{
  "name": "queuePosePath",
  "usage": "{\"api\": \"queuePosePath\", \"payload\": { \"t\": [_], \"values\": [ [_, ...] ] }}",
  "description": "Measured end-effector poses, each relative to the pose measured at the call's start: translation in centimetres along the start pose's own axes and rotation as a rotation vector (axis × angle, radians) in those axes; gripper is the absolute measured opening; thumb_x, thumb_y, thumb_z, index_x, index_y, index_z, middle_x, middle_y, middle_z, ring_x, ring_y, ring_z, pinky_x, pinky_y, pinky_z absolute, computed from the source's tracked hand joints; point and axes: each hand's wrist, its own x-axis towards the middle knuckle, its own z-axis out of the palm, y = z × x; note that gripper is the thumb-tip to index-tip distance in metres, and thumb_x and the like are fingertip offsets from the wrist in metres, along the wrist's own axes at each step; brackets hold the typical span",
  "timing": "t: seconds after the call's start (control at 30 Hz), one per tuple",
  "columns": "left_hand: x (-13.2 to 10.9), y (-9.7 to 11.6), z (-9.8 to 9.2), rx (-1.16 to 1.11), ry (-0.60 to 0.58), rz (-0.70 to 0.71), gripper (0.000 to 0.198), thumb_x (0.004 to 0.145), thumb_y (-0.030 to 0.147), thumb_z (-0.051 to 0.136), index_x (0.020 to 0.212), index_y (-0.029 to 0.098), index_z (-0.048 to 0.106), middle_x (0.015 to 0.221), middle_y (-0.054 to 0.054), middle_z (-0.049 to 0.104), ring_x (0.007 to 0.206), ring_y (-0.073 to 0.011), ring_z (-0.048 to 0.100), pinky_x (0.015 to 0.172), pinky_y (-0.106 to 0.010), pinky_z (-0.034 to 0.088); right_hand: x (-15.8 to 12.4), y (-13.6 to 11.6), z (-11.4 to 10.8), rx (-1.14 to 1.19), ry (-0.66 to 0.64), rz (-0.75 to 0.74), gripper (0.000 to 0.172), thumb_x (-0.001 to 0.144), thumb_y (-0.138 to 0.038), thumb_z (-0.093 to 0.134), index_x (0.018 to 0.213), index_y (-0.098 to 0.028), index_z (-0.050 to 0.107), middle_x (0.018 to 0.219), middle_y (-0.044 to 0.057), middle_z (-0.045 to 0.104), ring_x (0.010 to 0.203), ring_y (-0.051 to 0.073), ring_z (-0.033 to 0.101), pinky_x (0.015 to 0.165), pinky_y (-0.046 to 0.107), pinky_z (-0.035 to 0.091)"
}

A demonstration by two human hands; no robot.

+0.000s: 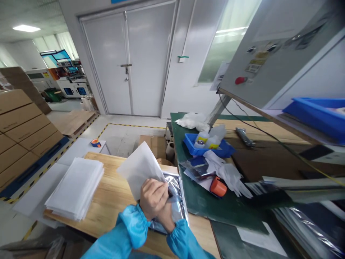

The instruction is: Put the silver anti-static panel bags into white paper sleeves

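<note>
My left hand point(152, 196) is closed, its fingers bent round the lower right part of a thin white sheet point(142, 167). The sheet stands up tilted above the wooden table. My right hand point(166, 216) lies crossed behind and below the left one, and its fingers are mostly hidden, so I cannot tell what they hold. Under both hands is a shallow open box point(184, 201) with pale edges. Inside it shows a shiny, film-wrapped dark item point(175, 207), partly covered by my hands.
A stack of white sheets point(77, 187) lies left on the wooden table point(107, 187). On the green bench at right are a blue tray point(191, 145) with bottles, white gloves point(229, 172) and an orange roll point(218, 187). A control panel point(258, 61) overhangs it. Cartons point(24, 126) stand far left.
</note>
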Motion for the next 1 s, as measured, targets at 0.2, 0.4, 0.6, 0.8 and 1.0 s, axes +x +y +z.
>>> {"api": "queuePosePath", "payload": {
  "t": [0.2,0.4,0.6,0.8,1.0],
  "values": [
    [-2.0,-4.4,-2.6,-0.073,0.318,-0.612,0.046,0.071,0.028,0.075,0.115,0.021,0.061,0.116,-0.012,0.064,0.114,-0.0241,0.056,0.096,-0.037,0.046,1.4,-2.5,-0.8,-0.014,0.185,0.126,0.031,0.067,-0.044,0.07,0.085,-0.02,0.066,0.087,0.008,0.072,0.092,0.029,0.065,0.086,0.046,0.051],
    [-4.9,-8.0,-5.4,-0.868,0.275,-1.389,0.052,0.062,0.046,0.079,0.099,0.011,0.067,0.098,-0.014,0.072,0.095,-0.0258,0.066,0.08,-0.034,0.053,3.0,-3.5,-1.5,0.155,0.264,0.194,0.038,0.066,-0.038,0.072,0.098,-0.018,0.067,0.089,0.006,0.073,0.083,0.025,0.068,0.078,0.04,0.055],
    [-8.3,-4.5,-3.7,-0.923,0.111,-1.472,0.044,0.057,0.047,0.082,0.075,0.009,0.069,0.07,-0.01,0.071,0.065,-0.0189,0.065,0.061,-0.028,0.051,4.1,-4.7,-0.7,0.253,0.304,0.125,0.032,0.071,-0.034,0.064,0.1,-0.02,0.067,0.083,0.002,0.073,0.08,0.023,0.068,0.072,0.035,0.056],
    [-7.3,-4.8,-3.0,-0.266,0.218,-1.089,0.068,0.061,0.037,0.081,0.121,0.02,0.054,0.121,-0.014,0.06,0.114,-0.0273,0.056,0.092,-0.039,0.048,3.8,-2.4,0.6,0.097,0.159,0.078,0.028,0.067,-0.037,0.07,0.089,-0.019,0.067,0.086,0.008,0.073,0.087,0.026,0.067,0.086,0.043,0.052],
    [-4.1,-5.5,-1.4,0.112,0.066,-0.467,0.052,0.067,0.011,0.065,0.118,0.018,0.056,0.112,-0.013,0.058,0.109,-0.0252,0.057,0.094,-0.041,0.049,1.6,3.1,4.3,0.04,-0.104,0.082,0.023,0.063,-0.04,0.07,0.08,-0.024,0.066,0.078,0.006,0.07,0.077,0.027,0.065,0.075,0.042,0.054]
  ]
}}
